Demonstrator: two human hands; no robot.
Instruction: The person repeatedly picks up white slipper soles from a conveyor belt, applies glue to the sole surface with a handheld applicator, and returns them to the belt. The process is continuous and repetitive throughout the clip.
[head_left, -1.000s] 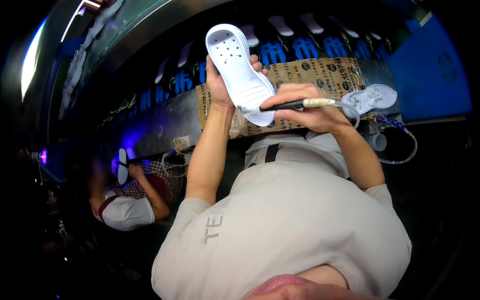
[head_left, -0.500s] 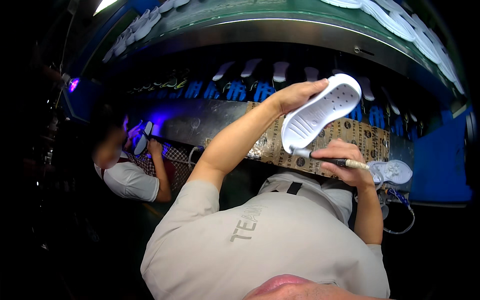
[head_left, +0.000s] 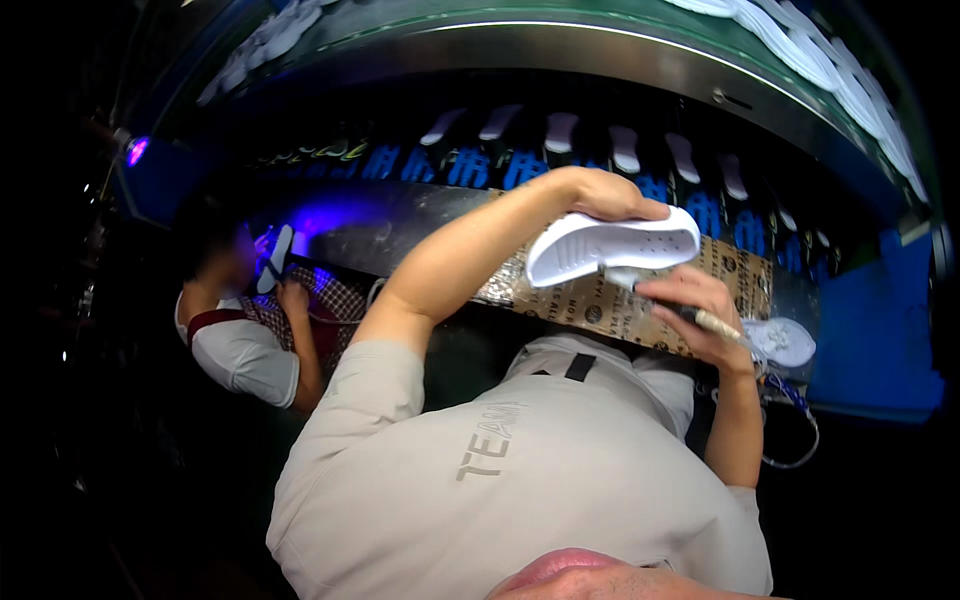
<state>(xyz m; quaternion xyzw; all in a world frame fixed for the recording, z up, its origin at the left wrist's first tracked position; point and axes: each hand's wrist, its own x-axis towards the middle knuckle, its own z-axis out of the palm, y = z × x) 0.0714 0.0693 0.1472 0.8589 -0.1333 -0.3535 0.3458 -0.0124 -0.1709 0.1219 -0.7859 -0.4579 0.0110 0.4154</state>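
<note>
My left hand [head_left: 612,194] is closed on the far edge of a white shoe sole [head_left: 610,246], holding it tilted above the bench. Its hollow side faces me, with ribs at the heel and small holes toward the toe. A slim brush [head_left: 622,278] with a pale tip and a dark, partly wrapped handle is gripped in my right hand [head_left: 705,305]. The tip is at the sole's near edge; whether it touches is hard to tell. Beside my right wrist, a white rounded piece with white lumps [head_left: 785,340] lies on the bench.
Printed brown cardboard [head_left: 740,272] covers part of the metal bench [head_left: 420,215]. Beyond it, pale soles [head_left: 624,148] stand in a row over blue supports [head_left: 703,213]. White soles [head_left: 790,45] line the upper shelf. A seated co-worker [head_left: 240,350] holds a sole under violet light at left.
The sole has come lower and tipped flatter, its toe swinging down. My left hand has turned over its far edge. The brush tip has moved slightly right and up along the near edge.
</note>
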